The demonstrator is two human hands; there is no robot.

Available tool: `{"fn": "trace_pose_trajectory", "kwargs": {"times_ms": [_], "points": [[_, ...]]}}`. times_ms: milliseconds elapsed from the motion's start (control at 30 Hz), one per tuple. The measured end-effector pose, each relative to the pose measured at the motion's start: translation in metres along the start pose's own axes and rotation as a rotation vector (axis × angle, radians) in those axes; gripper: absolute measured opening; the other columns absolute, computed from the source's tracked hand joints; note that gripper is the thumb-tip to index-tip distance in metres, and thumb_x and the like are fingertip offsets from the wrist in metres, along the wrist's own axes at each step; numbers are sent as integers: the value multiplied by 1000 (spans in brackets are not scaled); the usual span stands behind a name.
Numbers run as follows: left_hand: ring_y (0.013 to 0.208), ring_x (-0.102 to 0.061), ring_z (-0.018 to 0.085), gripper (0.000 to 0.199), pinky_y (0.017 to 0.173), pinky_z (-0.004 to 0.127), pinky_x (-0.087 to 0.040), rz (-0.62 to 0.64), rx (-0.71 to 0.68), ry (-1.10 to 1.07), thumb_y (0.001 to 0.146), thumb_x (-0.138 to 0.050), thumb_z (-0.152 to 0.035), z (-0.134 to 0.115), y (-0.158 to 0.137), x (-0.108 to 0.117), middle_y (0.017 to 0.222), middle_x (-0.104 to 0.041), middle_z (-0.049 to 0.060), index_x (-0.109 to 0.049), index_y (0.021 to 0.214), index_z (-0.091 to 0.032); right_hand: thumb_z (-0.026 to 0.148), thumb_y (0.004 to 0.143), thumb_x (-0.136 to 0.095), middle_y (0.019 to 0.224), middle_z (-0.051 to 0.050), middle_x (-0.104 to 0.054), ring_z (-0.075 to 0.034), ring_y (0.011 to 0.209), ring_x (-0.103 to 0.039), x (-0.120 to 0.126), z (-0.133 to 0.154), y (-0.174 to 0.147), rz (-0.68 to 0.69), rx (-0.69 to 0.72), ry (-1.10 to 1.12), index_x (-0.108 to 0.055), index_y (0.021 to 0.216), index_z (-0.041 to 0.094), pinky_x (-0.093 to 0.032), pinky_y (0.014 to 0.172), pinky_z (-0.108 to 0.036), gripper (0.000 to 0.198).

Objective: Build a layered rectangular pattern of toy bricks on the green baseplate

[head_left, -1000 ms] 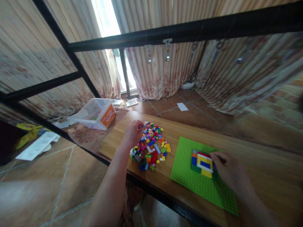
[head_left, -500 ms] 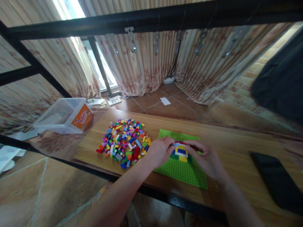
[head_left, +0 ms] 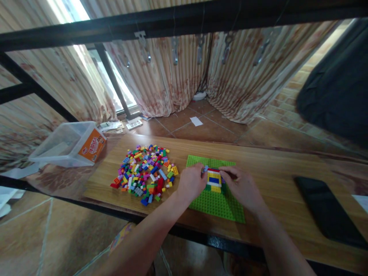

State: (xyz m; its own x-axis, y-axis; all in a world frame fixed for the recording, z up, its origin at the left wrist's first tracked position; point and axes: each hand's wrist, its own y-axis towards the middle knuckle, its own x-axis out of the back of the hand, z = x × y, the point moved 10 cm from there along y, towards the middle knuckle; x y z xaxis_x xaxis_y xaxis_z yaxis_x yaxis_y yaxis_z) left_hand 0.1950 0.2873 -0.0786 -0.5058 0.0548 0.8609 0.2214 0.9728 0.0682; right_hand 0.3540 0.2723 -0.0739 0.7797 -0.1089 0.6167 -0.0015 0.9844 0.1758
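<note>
A green studded baseplate (head_left: 218, 211) lies on the wooden tabletop, bearing a small toy-brick build (head_left: 214, 179) of yellow, white, blue, red and green bricks. My left hand (head_left: 193, 180) is closed at the build's upper left side, its fingertips by a light blue brick. On the opposite side my right hand (head_left: 240, 186) is closed too, thumb and index finger pressed to the upper right corner near the red row. Fingers partly cover both sides of the build, so any loose brick in them is hidden.
Left of the baseplate spreads a heap of loose toy bricks (head_left: 148, 172). A clear plastic box (head_left: 69, 143) with an orange label stands beyond the table's left end. At the right lies a black tablet-like slab (head_left: 324, 209). A dark metal bar (head_left: 172, 23) with hanging hooks crosses above.
The view has shifted slightly, moving the scene left. Both hands stay at the build; my left fingers have moved down its left side, and the red row now shows more between the hands.
</note>
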Motion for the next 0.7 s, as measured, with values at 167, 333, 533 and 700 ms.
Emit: {"fn": "trace_pose_trajectory", "kwargs": {"times_ms": [167, 333, 533, 700], "points": [[76, -67, 22, 20, 71, 31, -49, 2, 17, 48, 91, -51, -32, 1, -2, -1, 82, -70, 7, -63, 101, -19, 39, 88, -51, 97, -7, -74, -21, 88, -68, -1, 0, 0, 8, -3, -27, -72, 94, 21, -51, 82, -36, 28], [76, -66, 22, 21, 70, 30, -49, 12, 4, 46, 91, -51, -32, -1, -4, -3, 80, -70, 7, -63, 102, -19, 39, 88, -51, 96, -7, -73, -20, 87, -67, 0, 0, 1, -6, -4, -49, -72, 92, 20, -51, 81, -35, 29], [74, -66, 19, 24, 69, 28, -48, 28, -50, -69, 94, -47, -33, -5, -5, -3, 82, -71, 6, -66, 100, -19, 39, 87, -51, 94, -7, -73, -20, 83, -67, 0, -1, 0, -5, 16, -52, -72, 94, 20, -51, 79, -34, 29], [80, -68, 19, 27, 74, 28, -50, 45, -52, -179, 93, -44, -21, 0, 0, -4, 87, -74, 6, -70, 93, -18, 40, 87, -51, 96, -8, -73, -20, 82, -67, -1, -8, 1, -17, -29, -69, -71, 97, 19, -51, 77, -35, 31]]}}
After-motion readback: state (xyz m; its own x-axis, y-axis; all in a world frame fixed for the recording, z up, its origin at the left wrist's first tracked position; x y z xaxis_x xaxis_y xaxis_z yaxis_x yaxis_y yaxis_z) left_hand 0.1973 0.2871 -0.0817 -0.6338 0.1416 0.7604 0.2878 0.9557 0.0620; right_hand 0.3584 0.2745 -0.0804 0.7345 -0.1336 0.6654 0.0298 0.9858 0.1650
